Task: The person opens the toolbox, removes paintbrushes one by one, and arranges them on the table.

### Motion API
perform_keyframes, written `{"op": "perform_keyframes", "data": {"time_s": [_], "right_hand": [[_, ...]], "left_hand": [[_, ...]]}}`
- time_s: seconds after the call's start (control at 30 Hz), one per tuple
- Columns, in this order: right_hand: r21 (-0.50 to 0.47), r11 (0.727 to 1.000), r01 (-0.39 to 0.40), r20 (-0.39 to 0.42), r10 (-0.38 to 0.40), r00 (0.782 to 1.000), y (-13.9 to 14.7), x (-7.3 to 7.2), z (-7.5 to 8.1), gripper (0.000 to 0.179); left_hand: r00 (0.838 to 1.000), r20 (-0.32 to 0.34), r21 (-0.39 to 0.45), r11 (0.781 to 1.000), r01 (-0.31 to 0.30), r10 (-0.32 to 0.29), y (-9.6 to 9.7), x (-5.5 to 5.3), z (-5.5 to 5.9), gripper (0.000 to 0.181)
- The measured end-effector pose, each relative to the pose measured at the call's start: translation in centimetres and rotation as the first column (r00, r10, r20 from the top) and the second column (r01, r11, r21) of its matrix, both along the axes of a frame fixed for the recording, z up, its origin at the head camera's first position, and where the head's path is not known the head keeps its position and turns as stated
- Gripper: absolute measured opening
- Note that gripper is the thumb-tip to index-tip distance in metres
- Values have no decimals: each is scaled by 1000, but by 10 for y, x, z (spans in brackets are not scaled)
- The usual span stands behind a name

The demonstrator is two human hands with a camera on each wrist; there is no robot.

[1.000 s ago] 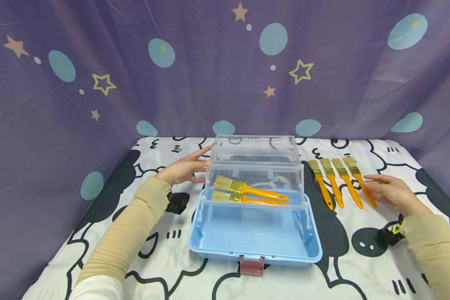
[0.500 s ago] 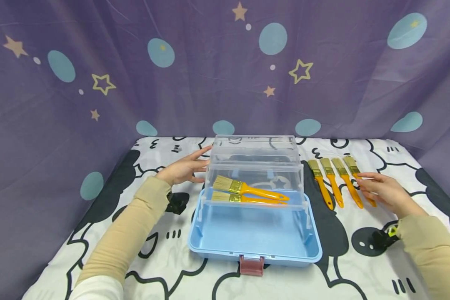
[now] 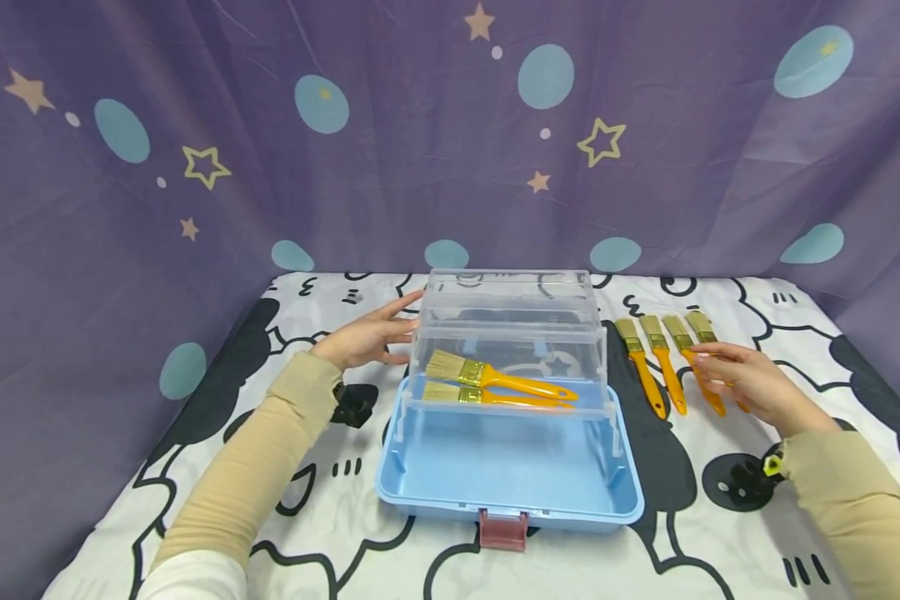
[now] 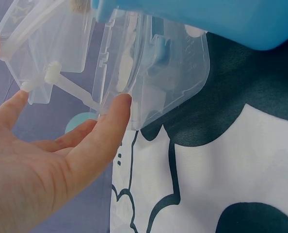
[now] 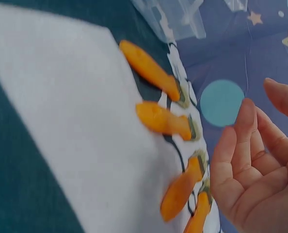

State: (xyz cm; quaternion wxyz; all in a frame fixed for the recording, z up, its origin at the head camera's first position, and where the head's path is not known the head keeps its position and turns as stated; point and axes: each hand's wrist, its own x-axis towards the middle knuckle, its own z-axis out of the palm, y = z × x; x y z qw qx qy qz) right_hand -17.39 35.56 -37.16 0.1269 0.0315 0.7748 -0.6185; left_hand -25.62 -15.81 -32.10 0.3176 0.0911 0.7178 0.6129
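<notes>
A blue storage box (image 3: 504, 479) stands open, its clear lid (image 3: 510, 287) raised at the back. Two paintbrushes with yellow-orange handles, an upper one (image 3: 528, 386) and a lower one (image 3: 510, 401), lie in its clear raised tray (image 3: 450, 412). My left hand (image 3: 363, 337) is spread at the tray's left side, fingertips touching the clear plastic in the left wrist view. To the right of the box, several paintbrushes (image 3: 647, 383) lie in a row, bristles away from me. Over the rightmost ones hovers my right hand (image 3: 757, 385), fingers loosely bent, holding nothing; it partly hides the rightmost brush (image 3: 701, 325).
A reddish-brown latch (image 3: 503, 532) hangs from the box's front edge. A white cloth with black cartoon drawings (image 3: 330, 508) covers the table. Behind it hangs a purple curtain (image 3: 420, 192) with stars and blue ovals.
My right hand has moved left from beside the rightmost brush to over the two rightmost brushes. The left hand, box and brushes have stayed in place.
</notes>
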Motion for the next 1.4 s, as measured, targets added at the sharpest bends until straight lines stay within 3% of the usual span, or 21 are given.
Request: {"op": "perform_keyframes", "data": {"time_s": [0.23, 0.53, 1.1, 1.4], "right_hand": [[-139, 990, -29, -31, 25, 999, -10, -1, 7, 22], [21, 998, -63, -31, 63, 997, -23, -4, 18, 17], [-42, 987, -155, -80, 152, 985, -46, -2, 39, 24], [15, 983, -184, -106, 184, 977, -61, -6, 56, 21]], "left_hand": [[1000, 6, 11, 1000, 1, -1, 0, 0, 1, 69], [1000, 0, -9, 1000, -1, 1, 1, 0, 3, 70], [1000, -4, -15, 1000, 0, 0, 0, -1, 1, 71], [1000, 0, -13, 1000, -2, 2, -1, -1, -1, 71]]}}
